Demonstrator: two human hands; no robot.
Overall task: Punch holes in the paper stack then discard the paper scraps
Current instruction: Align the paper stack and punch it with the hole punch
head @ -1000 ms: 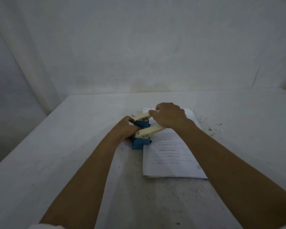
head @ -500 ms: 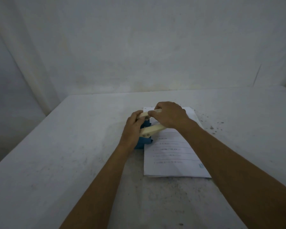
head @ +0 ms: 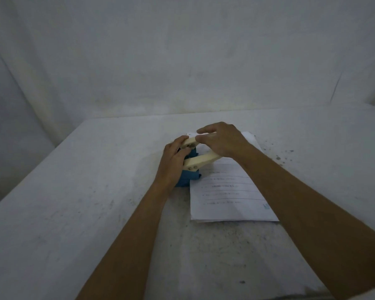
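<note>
Both hands are on the hole punch at the left edge of the paper stack on the desk. Left hand wraps its blue base, right hand has its grip closed over the cream lever.

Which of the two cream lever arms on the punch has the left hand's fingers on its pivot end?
The far arm: the left hand has fingers over its pivot end. The near arm shows its pivot end bare, both fasteners visible, with that hand beside it.
</note>
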